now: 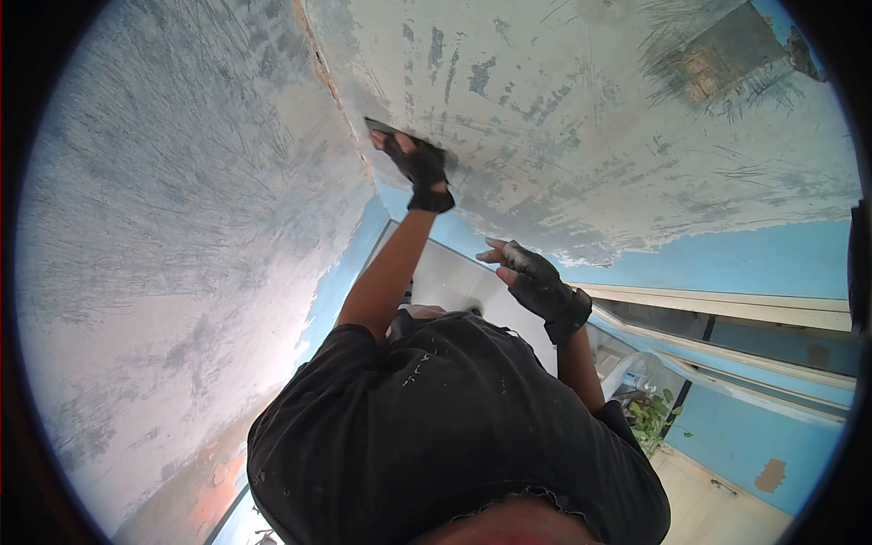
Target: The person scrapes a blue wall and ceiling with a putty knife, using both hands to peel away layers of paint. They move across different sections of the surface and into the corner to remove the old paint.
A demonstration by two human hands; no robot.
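My left hand (416,168), in a black fingerless glove, presses a dark, flat, straight-edged tool (380,125) against the patchy wall (545,118), close to the corner. Its fingers lie over the tool, and its exact kind is hard to make out because the hand covers most of it. Lower and to the right, my right hand (536,277) hangs in the air in a matching glove whitened with dust. Its fingers are apart with nothing in them.
A cracked corner seam (327,77) joins the scratched left wall (182,182) to the other wall. Upper right is a grey square patch (727,50). A cream ledge (727,304) runs along the right, above a leafy plant (649,420) and a clear plastic bottle (639,374).
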